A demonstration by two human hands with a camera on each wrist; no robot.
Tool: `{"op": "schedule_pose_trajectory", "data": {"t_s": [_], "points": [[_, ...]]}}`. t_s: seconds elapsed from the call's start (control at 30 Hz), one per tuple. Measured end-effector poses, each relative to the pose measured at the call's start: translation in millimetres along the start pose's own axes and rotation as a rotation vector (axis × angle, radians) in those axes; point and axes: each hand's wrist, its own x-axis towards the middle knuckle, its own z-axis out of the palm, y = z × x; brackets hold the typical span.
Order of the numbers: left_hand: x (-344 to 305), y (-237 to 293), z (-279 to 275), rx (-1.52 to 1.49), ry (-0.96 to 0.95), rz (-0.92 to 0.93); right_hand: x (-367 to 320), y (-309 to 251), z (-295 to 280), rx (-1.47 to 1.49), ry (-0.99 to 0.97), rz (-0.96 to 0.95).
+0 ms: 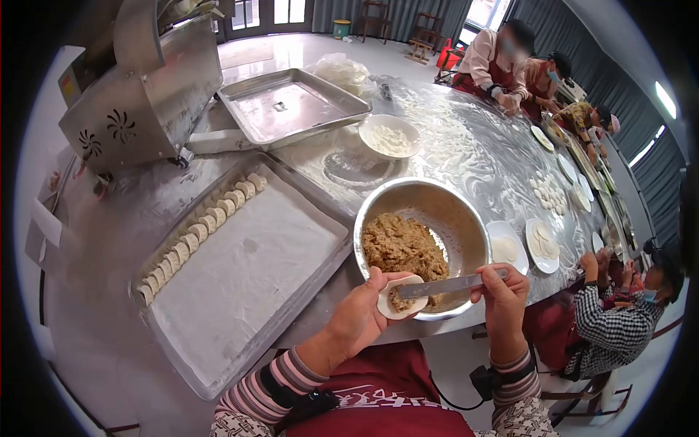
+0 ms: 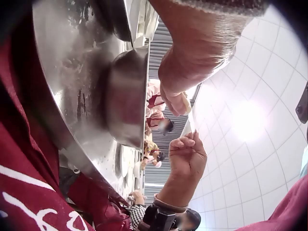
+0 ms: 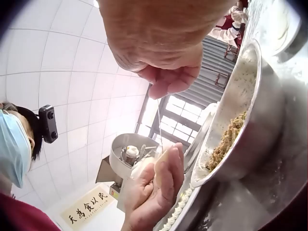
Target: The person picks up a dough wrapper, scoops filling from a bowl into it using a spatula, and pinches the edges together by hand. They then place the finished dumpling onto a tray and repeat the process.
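Filling, brown and minced [image 1: 397, 297], seems being pressed onto round white dough wrapper [image 1: 413, 308], pinched by left hand [image 1: 354, 317] at near side of steel bowl [image 1: 477, 218]; right hand [image 1: 504, 298] pinches flat metal spatula [image 1: 453, 284]. Next press needs steady palm.

The dark-rimmed, edge-bent views are being brightly lit by white window panes [image 1: 289, 11] at the far side; glare is being thrown on the floury silver metal table [image 1: 466, 138], and the white tiled ceiling [image 2: 245, 120] is being washed out.
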Motion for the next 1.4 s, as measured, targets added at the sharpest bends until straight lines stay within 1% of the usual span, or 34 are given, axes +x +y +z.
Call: {"op": "schedule_pose_trajectory", "data": {"t_s": [0.13, 0.2, 0.27, 0.3, 0.37, 0.43, 0.53, 0.63, 0.77, 0.83, 0.9, 0.97, 1.0, 1.03, 1.07, 1.1, 1.13, 1.17, 1.27, 1.3, 1.37, 1.4], "points": [[2.3, -1.5, -3.5, 0.043, -0.01, 0.003, -0.2, -8.7, 4.6, 0.073, 0.002, 0.005], [2.2, 0.0, -1.7, 0.072, -0.011, 0.003, 2.4, -9.9, 7.7, 0.038, -0.092, 0.039], [0.3, 2.5, -0.5, 0.073, -0.066, -0.063, 6.3, -7.2, 8.7, 0.004, -0.104, 0.049], [0.3, 1.9, -1.4, 0.072, -0.065, -0.064, 8.3, -5.3, 9.0, -0.03, -0.116, 0.059], [0.6, 0.1, -4.6, 0.086, -0.062, -0.1, 12.1, -2.6, 6.8, -0.054, -0.104, 0.06], [2.2, 0.2, -7.6, 0.079, -0.051, -0.088, 15.6, -3.4, 2.1, -0.079, -0.091, 0.059], [2.1, 1.8, -8.0, 0.07, -0.041, -0.057, 18.1, -10.2, -5.5, 0.105, -0.007, 0.055], [1.9, 3.6, -3.5, 0.066, -0.054, -0.042, 14.1, -11.4, -1.1, 0.098, -0.04, 0.08], [0.4, 2.4, -1.7, 0.073, -0.07, -0.059, 13.1, 3.5, 3.4, 0.051, -0.079, 0.099], [0.6, -0.5, -7.2, 0.089, -0.045, -0.05, 17.6, 5.6, -2.2, 0.0, -0.045, 0.086], [-0.4, 0.0, -7.5, 0.112, -0.025, -0.044, 20.3, 6.9, -14.9, 0.032, -0.01, 0.09], [-3.2, 1.9, -4.5, 0.177, 0.058, 0.034, 18.9, 10.3, -27.0, 0.191, 0.161, 0.016], [-3.8, 1.2, -6.0, 0.185, 0.051, 0.021, 15.8, 11.4, -30.7, 0.179, 0.222, -0.032], [-4.3, -0.2, -9.0, 0.261, 0.084, 0.095, 11.8, 13.6, -32.9, 0.182, 0.241, -0.037], [-4.8, -1.5, -10.9, 0.336, 0.115, 0.169, 6.9, 16.8, -33.7, 0.048, 0.339, -0.132], [-5.3, -2.0, -11.0, 0.343, 0.105, 0.157, 2.3, 19.8, -33.5, -0.088, 0.435, -0.226], [-6.0, -2.1, -10.7, 0.355, 0.119, 0.197, -2.4, 22.6, -31.1, -0.202, 0.485, -0.235], [-6.7, -2.3, -10.1, 0.367, 0.135, 0.238, -5.8, 27.6, -28.0, -0.2, 0.498, -0.234], [-6.4, -5.2, -6.8, 0.371, 0.109, 0.214, -11.5, 48.2, -18.2, -0.442, 0.396, -0.206], [-6.6, -6.4, -5.5, 0.359, 0.098, 0.205, -10.3, 54.4, -16.2, -0.437, 0.398, -0.206], [-7.9, -5.9, 0.2, 0.332, 0.087, 0.172, -6.4, 60.6, -8.5, -0.701, 0.348, -0.377], [-8.8, -5.1, 2.9, 0.298, 0.073, 0.139, -9.0, 58.1, -11.4, -0.73, 0.328, -0.269]]}}
